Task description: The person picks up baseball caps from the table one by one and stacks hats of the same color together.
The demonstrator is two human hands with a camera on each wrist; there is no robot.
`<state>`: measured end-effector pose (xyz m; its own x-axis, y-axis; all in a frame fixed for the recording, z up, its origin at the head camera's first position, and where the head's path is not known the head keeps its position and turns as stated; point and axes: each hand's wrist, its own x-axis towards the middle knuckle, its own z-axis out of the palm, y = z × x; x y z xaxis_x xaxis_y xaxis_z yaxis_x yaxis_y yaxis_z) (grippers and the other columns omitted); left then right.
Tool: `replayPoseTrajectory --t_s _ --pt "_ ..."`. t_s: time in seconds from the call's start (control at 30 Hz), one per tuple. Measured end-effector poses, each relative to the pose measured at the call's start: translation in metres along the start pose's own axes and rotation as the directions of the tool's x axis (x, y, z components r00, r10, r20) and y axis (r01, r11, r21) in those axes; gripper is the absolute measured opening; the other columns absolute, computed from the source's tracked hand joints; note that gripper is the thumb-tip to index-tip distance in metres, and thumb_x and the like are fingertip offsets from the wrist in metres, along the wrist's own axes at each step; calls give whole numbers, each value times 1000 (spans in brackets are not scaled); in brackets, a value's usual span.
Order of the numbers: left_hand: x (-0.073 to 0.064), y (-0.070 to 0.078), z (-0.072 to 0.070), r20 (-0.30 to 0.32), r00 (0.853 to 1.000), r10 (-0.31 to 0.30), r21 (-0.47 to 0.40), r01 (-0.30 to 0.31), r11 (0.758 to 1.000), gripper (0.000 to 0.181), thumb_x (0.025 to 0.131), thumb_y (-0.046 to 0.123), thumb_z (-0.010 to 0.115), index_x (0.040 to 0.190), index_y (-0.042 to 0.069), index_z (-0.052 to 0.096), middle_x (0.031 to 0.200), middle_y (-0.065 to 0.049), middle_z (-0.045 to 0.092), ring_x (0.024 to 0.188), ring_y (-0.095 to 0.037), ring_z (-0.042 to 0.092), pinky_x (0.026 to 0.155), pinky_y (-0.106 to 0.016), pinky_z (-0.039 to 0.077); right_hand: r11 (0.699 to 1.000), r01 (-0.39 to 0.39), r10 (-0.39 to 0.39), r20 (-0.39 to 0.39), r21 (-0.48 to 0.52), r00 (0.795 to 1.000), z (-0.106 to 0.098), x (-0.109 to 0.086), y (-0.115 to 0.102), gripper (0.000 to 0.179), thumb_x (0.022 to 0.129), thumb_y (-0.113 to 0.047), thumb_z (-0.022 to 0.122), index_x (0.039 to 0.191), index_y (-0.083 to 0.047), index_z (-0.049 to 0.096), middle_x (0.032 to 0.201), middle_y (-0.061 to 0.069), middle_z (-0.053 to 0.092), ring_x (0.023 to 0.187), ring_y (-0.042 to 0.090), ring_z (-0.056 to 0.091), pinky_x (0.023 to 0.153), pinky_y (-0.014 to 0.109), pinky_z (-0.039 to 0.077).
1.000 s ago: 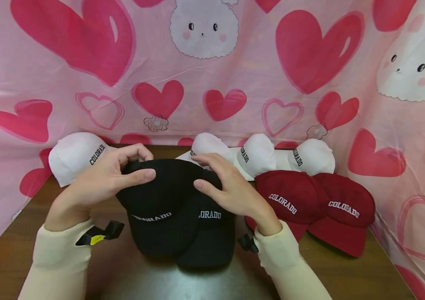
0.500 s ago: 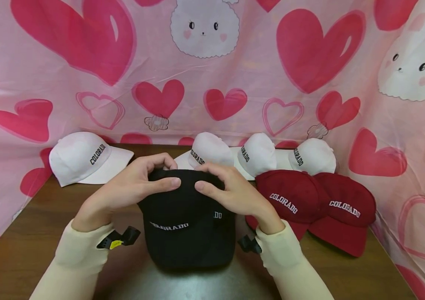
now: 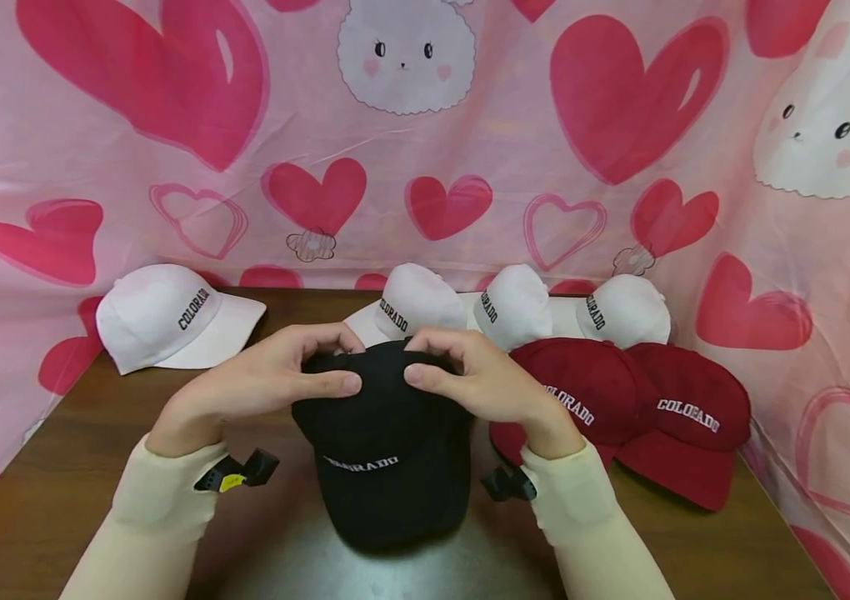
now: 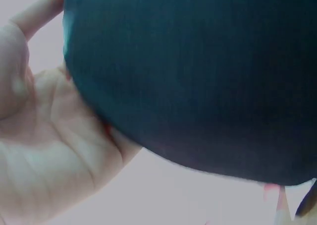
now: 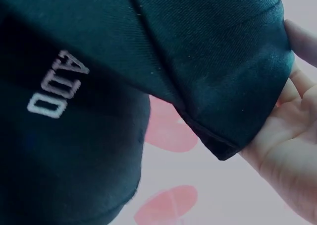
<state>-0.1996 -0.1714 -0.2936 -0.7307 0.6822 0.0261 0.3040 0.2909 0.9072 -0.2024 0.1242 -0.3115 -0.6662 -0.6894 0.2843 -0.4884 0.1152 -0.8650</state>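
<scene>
In the head view, a black baseball cap (image 3: 372,433) with white COLORADO lettering is held upright over the table, brim toward me. A second black cap (image 3: 452,454) is nested behind it, mostly hidden, with only its right side showing. My left hand (image 3: 267,375) grips the crown's upper left edge, thumb in front and fingers behind. At the upper right my right hand (image 3: 488,387) pinches the crown the same way. Black cloth (image 4: 188,76) fills most of the left wrist view. The right wrist view shows the letters ADO and a black panel (image 5: 223,61) against my right hand.
A white cap (image 3: 158,317) sits at the back left of the wooden table (image 3: 57,500). Three more white caps (image 3: 425,300) line the back toward the right. Two overlapping red caps (image 3: 683,400) lie close beside my right forearm. A pink heart-print cloth (image 3: 425,133) hangs behind.
My left hand has moved right with the front black cap, which now covers the second cap's lettering. The two hands are closer together. White and red caps have stayed in place.
</scene>
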Motion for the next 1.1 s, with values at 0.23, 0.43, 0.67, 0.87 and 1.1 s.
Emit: replayPoseTrajectory --t_s 0.23,0.43,0.67,0.87,1.1 --pt "-3 -14 -17 109 993 50 -22 -48 999 21 101 12 73 120 12 65 115 -13 71 110 -34 66 91 -39 60 999 -32 32 -36 25 999 -19 -10 1 13 104 -20 68 112 -9 68 94 8 63 88 28 62 83 33 53" --pt "-1 -21 -22 107 993 39 -102 -28 994 31 98 11 75 126 11 64 119 -17 70 112 -40 66 94 -43 60 992 -74 78 -35 105 996 -35 -16 9 12 105 -12 63 113 -3 65 94 11 61 89 27 61 84 34 54" --pt "14 -33 -14 41 998 42 -199 -34 979 36 100 10 72 134 8 62 121 -20 68 111 -40 69 93 -44 61 963 -178 181 2 203 983 -46 -20 20 10 106 -8 55 113 -3 61 96 5 68 93 24 68 89 34 58" --pt "26 -41 -6 0 1000 -26 -265 25 964 42 101 14 72 141 10 60 129 -17 67 117 -37 67 98 -44 59 908 -283 286 38 309 957 -51 -21 32 8 108 -8 52 113 -5 58 98 4 70 92 21 71 87 36 61" --pt "35 -47 -1 -22 995 -99 -291 89 953 47 101 18 73 145 11 59 131 -17 66 118 -35 66 102 -42 57 878 -387 388 54 282 920 -52 -19 48 11 109 -11 54 116 -4 56 102 7 68 94 24 70 87 37 61"
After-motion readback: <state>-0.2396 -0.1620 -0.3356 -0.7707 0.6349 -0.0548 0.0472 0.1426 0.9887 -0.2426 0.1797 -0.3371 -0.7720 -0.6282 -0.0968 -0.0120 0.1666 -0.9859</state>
